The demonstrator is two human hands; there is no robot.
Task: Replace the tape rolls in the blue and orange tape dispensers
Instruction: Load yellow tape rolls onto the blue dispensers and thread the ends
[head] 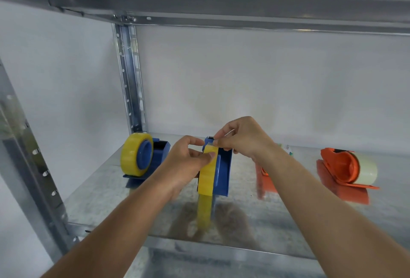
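A blue tape dispenser (pixel 224 173) stands at the middle of the metal shelf (pixel 99 202), with a yellow tape roll (pixel 207 178) mounted on it. My left hand (pixel 188 164) holds the roll's left side, thumb pressed on the tape. My right hand (pixel 241 138) pinches the tape end at the dispenser's toothed top. A second blue dispenser (pixel 158 155) with a yellow roll (pixel 134 154) stands at the left. At the right an orange dispenser (pixel 341 167) carries a pale clear roll (pixel 366 171). Behind my right forearm lies another orange dispenser (pixel 265 180), mostly hidden.
A perforated steel upright (pixel 131 78) rises at the back left and another (pixel 26 155) at the front left. The upper shelf beam (pixel 221 7) runs overhead. A white wall closes the back. A small white object (pixel 287 149) lies behind my right wrist.
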